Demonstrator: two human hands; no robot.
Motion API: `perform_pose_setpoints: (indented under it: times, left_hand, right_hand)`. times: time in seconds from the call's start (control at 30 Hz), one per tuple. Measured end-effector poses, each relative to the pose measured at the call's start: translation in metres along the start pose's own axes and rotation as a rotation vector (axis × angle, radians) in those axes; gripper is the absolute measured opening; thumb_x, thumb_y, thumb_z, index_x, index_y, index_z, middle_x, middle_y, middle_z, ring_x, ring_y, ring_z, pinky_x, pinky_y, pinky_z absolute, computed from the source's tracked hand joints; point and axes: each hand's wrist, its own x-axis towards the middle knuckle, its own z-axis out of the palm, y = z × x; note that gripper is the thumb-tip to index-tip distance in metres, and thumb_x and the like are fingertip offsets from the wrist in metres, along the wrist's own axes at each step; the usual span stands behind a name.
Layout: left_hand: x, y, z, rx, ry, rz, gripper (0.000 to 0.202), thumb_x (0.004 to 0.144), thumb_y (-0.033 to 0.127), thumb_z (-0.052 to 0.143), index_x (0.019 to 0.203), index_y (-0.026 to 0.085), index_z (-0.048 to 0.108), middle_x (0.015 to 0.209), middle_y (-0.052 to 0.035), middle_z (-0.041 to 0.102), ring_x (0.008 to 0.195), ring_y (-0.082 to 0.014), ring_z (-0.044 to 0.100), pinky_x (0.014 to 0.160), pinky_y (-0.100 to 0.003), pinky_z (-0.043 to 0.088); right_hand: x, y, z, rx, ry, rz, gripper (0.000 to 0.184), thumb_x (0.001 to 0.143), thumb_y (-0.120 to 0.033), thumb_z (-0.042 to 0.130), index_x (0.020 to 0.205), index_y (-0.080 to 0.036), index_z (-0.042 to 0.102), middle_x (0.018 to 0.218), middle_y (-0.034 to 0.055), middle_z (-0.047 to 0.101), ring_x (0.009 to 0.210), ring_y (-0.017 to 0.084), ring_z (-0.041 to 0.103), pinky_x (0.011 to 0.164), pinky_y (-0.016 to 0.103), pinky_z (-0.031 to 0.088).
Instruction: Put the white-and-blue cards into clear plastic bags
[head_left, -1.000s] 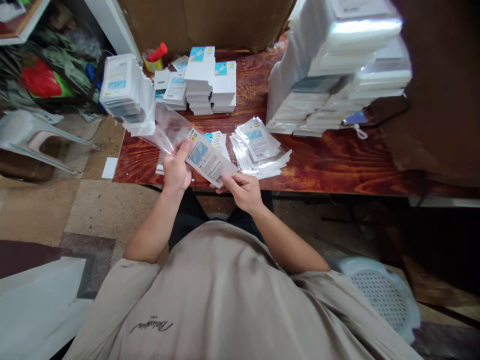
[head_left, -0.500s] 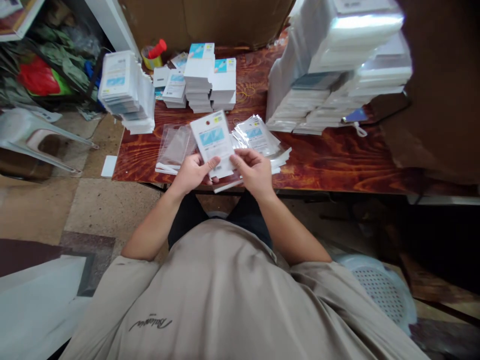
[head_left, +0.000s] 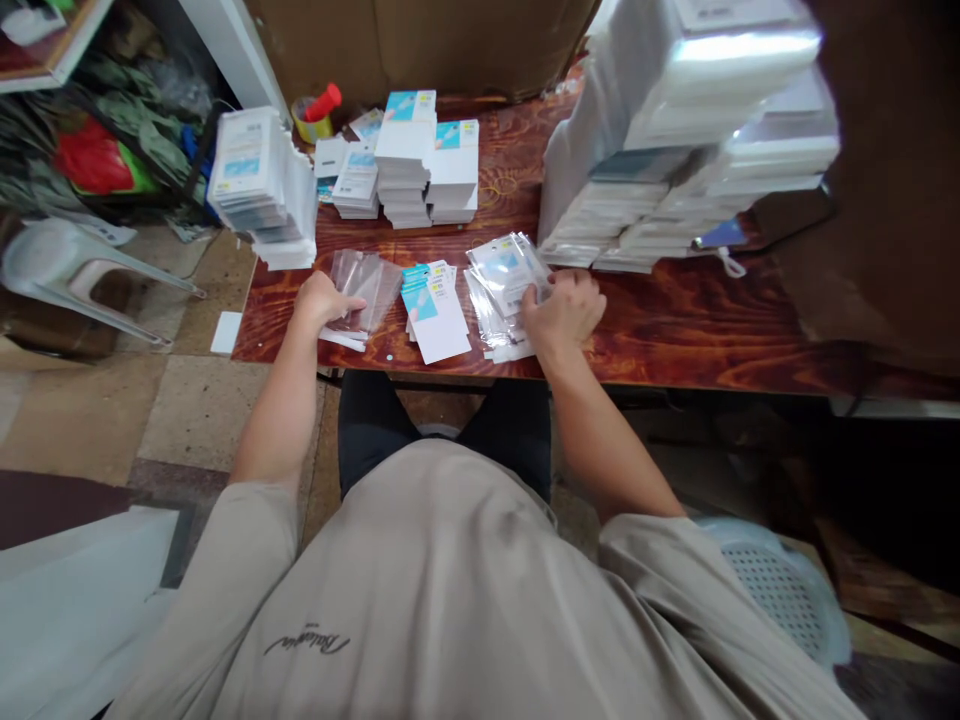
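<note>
Two bare hands work over separate piles near the front edge of the table. On the left lie clear bags (head_left: 382,283), flat, thin and see-through, with white strips along the near end; no card shows inside them. The left hand (head_left: 328,300) lies over their left side, one digit stretched out across the film and the others partly hidden; whether it pinches a bag cannot be told. On the right, a fanned pile of filled bags (head_left: 504,275) holds printed cards under glossy, creased film. The right hand (head_left: 566,308) touches this pile's right side, fingers bent and thumb on the plastic; its grip is unclear.

Between the two piles sit loose cards (head_left: 448,328), smooth white rectangles with blue and yellow print, slightly spread. Behind stand square-edged card stacks (head_left: 405,150), blue-printed on top. At the far left is a leaning stack (head_left: 251,180) of printed pieces; at the right, tall stacks (head_left: 637,200) shine with plastic wrapping. A round yellow roll (head_left: 313,130) has a red cylinder (head_left: 324,102) at its opening. The table (head_left: 675,330) shows glossy, reddish-brown wood grain.
</note>
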Motion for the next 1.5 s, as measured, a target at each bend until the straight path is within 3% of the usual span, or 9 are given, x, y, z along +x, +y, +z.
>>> perform_pose_setpoints:
  times: [0.1,0.27,0.53,0.87,0.93,1.03,1.17,1.27,1.5]
  left_hand:
    - [0.001,0.000,-0.002,0.261,-0.020,0.003,0.048,0.048,0.033,0.101,0.063,0.022,0.057,0.073,-0.0087,0.069,0.090,-0.0345,0.071,0.088,-0.044,0.053]
    - [-0.016,-0.002,-0.002,0.123,0.079,0.208,0.014,0.073,0.023,0.083,0.079,0.018,0.070,0.080,-0.0071,0.073,0.076,-0.0243,0.070,0.083,-0.037,0.054]
    - [-0.056,0.001,0.013,-0.760,0.124,0.057,0.015,0.079,0.019,0.075,0.092,0.014,0.071,0.077,-0.0056,0.074,0.060,-0.0150,0.068,0.060,-0.026,0.055]
    - [-0.070,0.016,0.026,-1.079,0.223,0.012,0.027,0.080,0.033,0.087,0.086,0.021,0.063,0.077,0.0001,0.070,0.066,-0.0123,0.069,0.070,-0.027,0.059]
    - [-0.074,0.021,0.028,-1.126,0.193,-0.007,0.029,0.081,0.037,0.086,0.086,0.023,0.061,0.081,-0.0006,0.071,0.071,-0.0135,0.071,0.072,-0.028,0.060]
    - [-0.081,0.031,0.031,-1.201,0.165,-0.018,0.029,0.083,0.039,0.085,0.090,0.024,0.061,0.087,-0.0024,0.074,0.081,-0.0161,0.075,0.077,-0.030,0.061]
    - [-0.097,0.047,0.035,-1.243,0.128,-0.024,0.032,0.084,0.043,0.086,0.097,0.024,0.062,0.096,-0.0050,0.077,0.093,-0.0207,0.077,0.081,-0.033,0.063]
    - [-0.109,0.057,0.042,-1.240,0.091,-0.013,0.036,0.083,0.046,0.086,0.098,0.024,0.062,0.101,-0.0058,0.077,0.101,-0.0229,0.077,0.083,-0.035,0.063]
    - [-0.123,0.069,0.055,-1.228,0.078,0.012,0.032,0.088,0.040,0.083,0.094,0.024,0.056,0.093,-0.0036,0.077,0.097,-0.0210,0.078,0.085,-0.034,0.062]
  right_hand:
    - [-0.020,-0.016,-0.007,0.185,-0.051,-0.292,0.029,0.098,-0.033,0.055,0.111,-0.014,0.072,0.122,0.0212,0.072,0.116,0.035,0.064,0.103,0.054,0.050]
    - [-0.061,-0.052,-0.025,0.226,-0.423,-1.000,0.043,0.099,-0.033,0.064,0.135,-0.009,0.065,0.144,0.0203,0.066,0.136,0.036,0.057,0.115,0.051,0.048]
    - [-0.061,-0.066,-0.044,-0.029,-0.625,-1.146,0.034,0.102,-0.008,0.041,0.124,-0.003,0.067,0.130,0.0261,0.067,0.129,0.034,0.057,0.102,0.043,0.054]
    - [-0.063,-0.054,-0.040,0.300,-0.610,-0.957,0.018,0.102,-0.020,0.056,0.098,-0.017,0.074,0.109,0.0128,0.078,0.109,0.026,0.071,0.095,0.036,0.057]
    - [-0.061,-0.049,-0.044,0.501,-0.462,-0.764,0.017,0.101,-0.028,0.060,0.096,-0.021,0.075,0.105,0.0090,0.080,0.102,0.025,0.074,0.094,0.037,0.059]
    - [-0.064,-0.047,-0.054,0.860,-0.178,-0.234,0.024,0.099,-0.045,0.065,0.094,-0.023,0.074,0.092,0.0049,0.080,0.083,0.023,0.075,0.081,0.038,0.063]
    - [-0.075,-0.053,-0.059,1.233,-0.368,0.221,0.040,0.079,-0.060,0.083,0.086,-0.023,0.069,0.072,-0.0007,0.073,0.058,0.018,0.066,0.053,0.033,0.060]
    - [-0.078,-0.059,-0.052,1.249,-0.411,0.302,0.044,0.073,-0.060,0.087,0.080,-0.022,0.067,0.063,-0.0024,0.067,0.052,0.015,0.060,0.046,0.029,0.055]
    - [-0.080,-0.066,-0.032,1.230,-0.108,0.292,0.047,0.080,-0.063,0.080,0.079,-0.023,0.057,0.059,-0.0076,0.051,0.051,0.009,0.045,0.047,0.022,0.041]
